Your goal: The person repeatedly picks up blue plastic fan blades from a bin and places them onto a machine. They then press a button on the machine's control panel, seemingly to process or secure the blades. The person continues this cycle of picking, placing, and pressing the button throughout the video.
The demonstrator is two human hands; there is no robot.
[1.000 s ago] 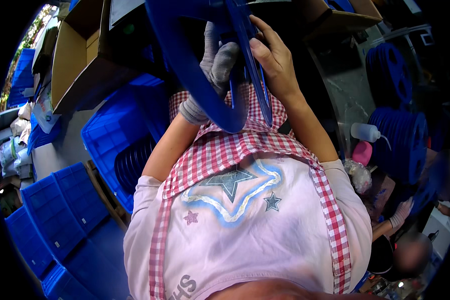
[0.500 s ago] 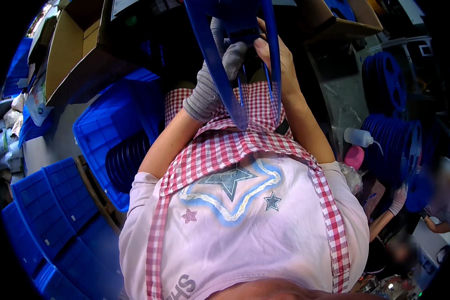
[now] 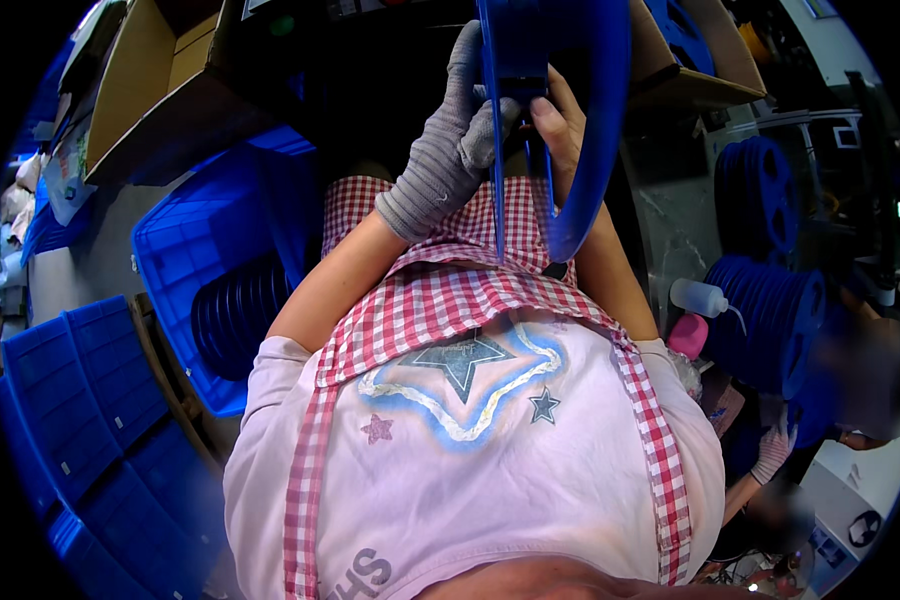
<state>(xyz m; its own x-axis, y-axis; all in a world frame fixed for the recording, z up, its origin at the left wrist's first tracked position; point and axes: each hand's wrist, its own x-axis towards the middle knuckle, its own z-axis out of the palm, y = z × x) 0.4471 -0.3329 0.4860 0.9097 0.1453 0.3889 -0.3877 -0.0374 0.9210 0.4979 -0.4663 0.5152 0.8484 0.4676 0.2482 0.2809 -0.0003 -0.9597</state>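
Between my hands, over my lap, is a blue plastic reel point(image 3: 602, 120) with two round flanges, seen partly edge-on and cut off by the upper border. My left hand point(image 3: 448, 150), in a grey knitted glove, grips it from the left, with the thumb at the hub and the other fingers up along the left flange. My right hand point(image 3: 562, 125) is bare and closed on the hub from the other side. Its thumb shows inside the reel, while the right flange covers part of the hand and wrist.
Open cardboard boxes stand at far left point(image 3: 135, 110) and far right point(image 3: 705, 75). A blue crate point(image 3: 170, 235) at my left holds black reels point(image 3: 235, 325); more blue crates point(image 3: 80, 390) lie behind. Blue reels point(image 3: 760, 310), a squeeze bottle point(image 3: 698, 297) and a co-worker's gloved hand point(image 3: 773, 452) are at right.
The reel has moved right and turned, so its left flange now shows nearly edge-on. My left hand has shifted right with it, and my right thumb stays on the hub.
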